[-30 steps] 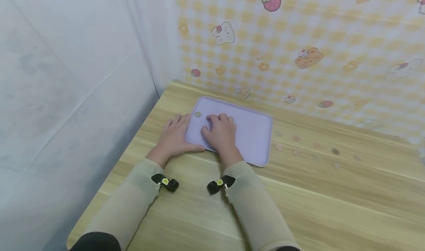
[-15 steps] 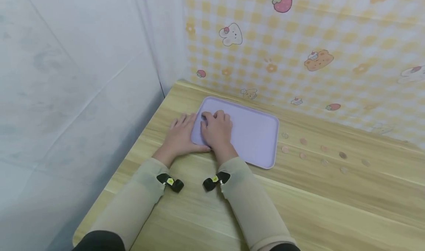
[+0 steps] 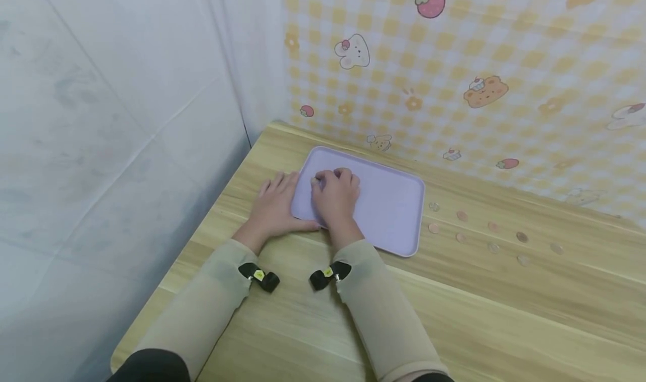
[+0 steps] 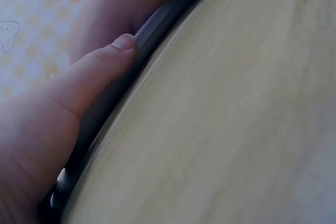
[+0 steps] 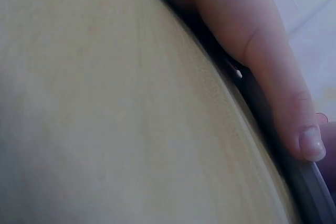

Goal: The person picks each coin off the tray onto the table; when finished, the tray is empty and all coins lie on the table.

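Note:
A shallow lilac tray (image 3: 386, 202) lies on the wooden table near its back left corner. My left hand (image 3: 274, 205) rests against the tray's front left corner with fingers stretched along the left side. Its thumb (image 4: 107, 64) lies along the front rim, as the left wrist view shows. Over the left part of the tray, my right hand (image 3: 337, 198) pinches a coin (image 3: 314, 179) between thumb and curled fingers; only a sliver of the coin shows. Both wrist views mostly show tabletop, and the right fingertips are hidden there.
Several coins (image 3: 522, 236), coppery and silvery, lie spread on the table (image 3: 484, 314) right of the tray. A checked yellow cloth (image 3: 393, 73) hangs behind the table, and a white curtain (image 3: 151, 118) hangs at the left.
My right hand reached left to the coin lying on the tray, took hold of it, and has shifted slightly right with it. The left hand has stayed at the tray's corner.

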Tool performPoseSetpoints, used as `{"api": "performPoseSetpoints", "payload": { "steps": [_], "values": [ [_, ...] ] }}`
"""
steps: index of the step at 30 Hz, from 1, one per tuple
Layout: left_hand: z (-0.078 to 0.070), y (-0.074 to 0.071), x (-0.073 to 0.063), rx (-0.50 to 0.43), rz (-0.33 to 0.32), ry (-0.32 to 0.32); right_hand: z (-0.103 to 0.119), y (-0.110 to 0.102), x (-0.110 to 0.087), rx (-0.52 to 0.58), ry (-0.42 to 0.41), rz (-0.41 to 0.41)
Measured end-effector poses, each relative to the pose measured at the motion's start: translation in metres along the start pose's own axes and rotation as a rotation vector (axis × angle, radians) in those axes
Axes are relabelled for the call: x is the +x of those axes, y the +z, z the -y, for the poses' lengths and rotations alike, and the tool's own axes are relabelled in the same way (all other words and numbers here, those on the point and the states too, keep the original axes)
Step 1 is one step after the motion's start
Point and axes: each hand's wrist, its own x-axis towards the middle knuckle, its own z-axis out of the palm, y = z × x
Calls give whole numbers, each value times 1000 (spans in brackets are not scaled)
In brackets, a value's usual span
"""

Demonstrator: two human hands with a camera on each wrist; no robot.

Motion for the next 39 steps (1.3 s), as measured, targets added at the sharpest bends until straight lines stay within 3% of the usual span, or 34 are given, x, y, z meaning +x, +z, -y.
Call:
{"api": "performPoseSetpoints", "payload": {
  "steps": [6,11,18,22,32,39],
  "values": [
    [-2,1,-3,-4,0,-6,0,-6,1,31,20,82],
    [-3,0,-4,-6,-5,-1,-1,-11,0,38,-15,142],
    [-4,-5,-3,-23,-10,4,-5,-6,1,93,-149,96],
    [-3,-5,-2,-29,-8,5,-6,-4,-1,153,-184,64],
    [-4,-3,-3,-26,-18,12,-12,-7,-1,275,-167,6],
    [-5,-2,-6,-44,-26,11,-16,-15,-2,508,-26,39]
  ]
}}
